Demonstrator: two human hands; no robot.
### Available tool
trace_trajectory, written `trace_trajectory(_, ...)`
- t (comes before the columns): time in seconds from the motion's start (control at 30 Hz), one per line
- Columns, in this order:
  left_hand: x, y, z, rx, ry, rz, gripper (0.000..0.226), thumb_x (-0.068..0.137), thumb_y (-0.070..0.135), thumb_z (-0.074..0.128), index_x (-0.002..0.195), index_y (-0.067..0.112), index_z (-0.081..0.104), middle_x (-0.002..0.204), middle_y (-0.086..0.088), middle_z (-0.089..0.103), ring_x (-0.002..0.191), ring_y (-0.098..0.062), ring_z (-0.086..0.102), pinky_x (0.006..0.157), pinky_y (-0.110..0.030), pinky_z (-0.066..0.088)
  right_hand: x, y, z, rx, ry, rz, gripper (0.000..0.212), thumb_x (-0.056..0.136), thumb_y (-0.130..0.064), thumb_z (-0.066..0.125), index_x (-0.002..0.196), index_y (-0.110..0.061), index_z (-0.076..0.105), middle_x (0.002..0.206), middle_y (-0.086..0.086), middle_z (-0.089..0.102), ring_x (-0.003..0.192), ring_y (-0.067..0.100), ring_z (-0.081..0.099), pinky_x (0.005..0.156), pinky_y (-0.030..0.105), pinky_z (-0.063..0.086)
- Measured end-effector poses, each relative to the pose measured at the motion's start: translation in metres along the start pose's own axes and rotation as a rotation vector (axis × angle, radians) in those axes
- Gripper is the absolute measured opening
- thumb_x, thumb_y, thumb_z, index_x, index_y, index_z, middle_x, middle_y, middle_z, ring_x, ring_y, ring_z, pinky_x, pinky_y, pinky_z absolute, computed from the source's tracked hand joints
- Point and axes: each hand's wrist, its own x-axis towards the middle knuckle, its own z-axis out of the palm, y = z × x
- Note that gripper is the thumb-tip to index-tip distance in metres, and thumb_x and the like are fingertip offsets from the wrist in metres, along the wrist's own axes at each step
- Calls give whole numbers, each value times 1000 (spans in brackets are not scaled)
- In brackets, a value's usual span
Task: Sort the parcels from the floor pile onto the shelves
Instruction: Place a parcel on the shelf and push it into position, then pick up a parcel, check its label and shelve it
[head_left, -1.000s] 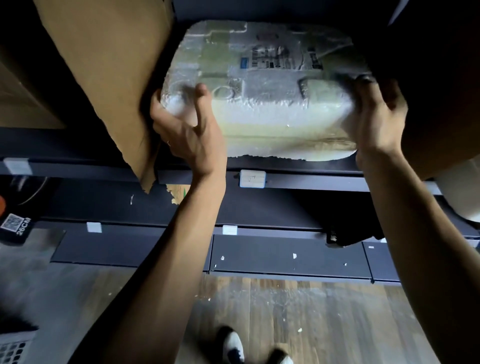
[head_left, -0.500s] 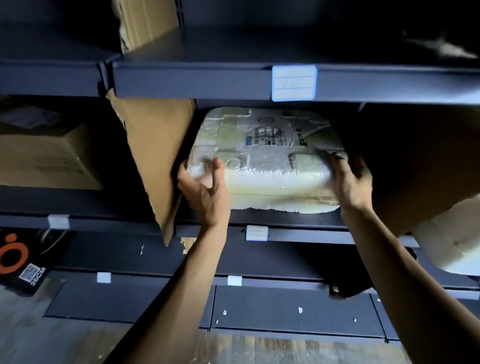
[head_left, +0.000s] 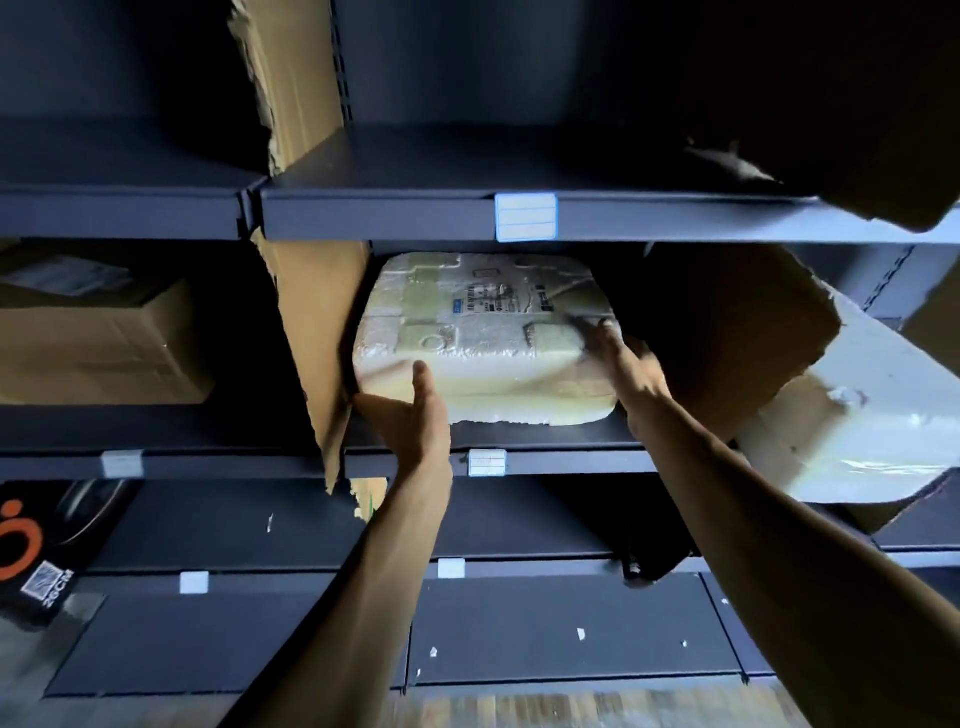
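Dark shelf (head_left: 545, 441) holds foam parcel (head_left: 483, 332) beside cardboard (head_left: 317, 332); this placing looks nearly done. Left hand (head_left: 410, 421) and right hand (head_left: 628, 369) lie flat on its corners, fingers straight, nothing clamped. Floor pile not in view

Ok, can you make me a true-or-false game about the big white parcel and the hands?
1. The white foam parcel lies on a shelf. True.
2. The left hand is curled round a brown box. False: it is open, with straight fingers, at the parcel's front left corner.
3. A brown cardboard box sits on the shelf to the left of the parcel, past a cardboard divider. True.
4. The parcel's top is plain, with nothing stuck on it. False: a printed label is on top.
5. The right hand reaches onto the parcel's right end. True.
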Motion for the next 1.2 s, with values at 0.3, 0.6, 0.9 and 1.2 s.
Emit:
trace_trajectory(0.3, -151, -21, -3, 186, -276, 111, 62, 109, 47, 42, 164, 26, 24, 172, 0, 20, 154, -22, 27, 119, -35, 27, -137, 32, -47, 161, 123, 26, 46, 105, -32, 61, 145, -10, 57, 145, 8, 62, 134, 19, 57, 118, 38, 42)
trace_trajectory(0.6, -401, -96, 61, 146, -767, 96, 74, 89, 71, 50, 146, 25, 54, 149, 8, 53, 136, -10, 49, 115, -34, 37, -270, -4, -259, 706, 144, 4, 34, 108, -36, 51, 129, -14, 66, 132, 5, 71, 127, 16, 64, 100, 38, 53)
trace_trajectory(0.9, -636, -175, 147, 98, -1556, -75, 116, 69, 97, 52, 161, 30, 33, 157, 6, 50, 147, -7, 41, 127, -45, 24, -356, -5, -505, 1220, 298, -140, 69, 99, -64, 48, 144, -13, 58, 147, 21, 57, 140, 36, 50, 112, 68, 40)
trace_trajectory(1.2, -832, -293, 240, 279, -1948, -216, 90, 85, 89, 42, 155, 32, 43, 154, 7, 52, 144, -5, 44, 128, -43, 23, -430, 49, -734, 1199, 723, -234, 68, 98, -65, 51, 140, -13, 61, 144, 21, 60, 134, 35, 55, 111, 65, 43)
